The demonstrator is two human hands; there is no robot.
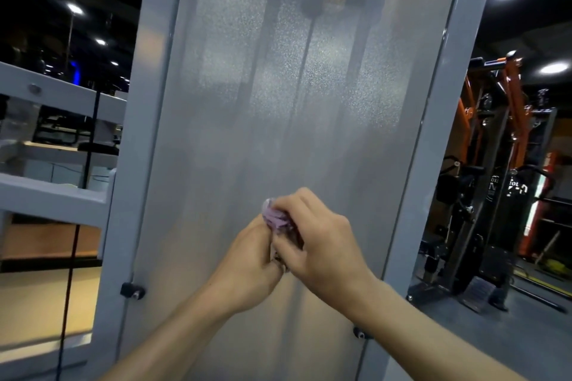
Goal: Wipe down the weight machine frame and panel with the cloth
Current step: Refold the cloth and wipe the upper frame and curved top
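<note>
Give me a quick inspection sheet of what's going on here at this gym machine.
Surface: tall frosted translucent panel in a grey metal frame, held by black bolted clips; dim shapes show through it.
Job's things: small bunched purple cloth, held in front of the panel's lower middle.
Clutter: nothing seen.
Hands: left hand and right hand both grip the cloth, close together.
Cables: thin black cable hangs left of the frame.
Surroundings: dim gym, round ceiling lights, orange and black rack to the right.
</note>
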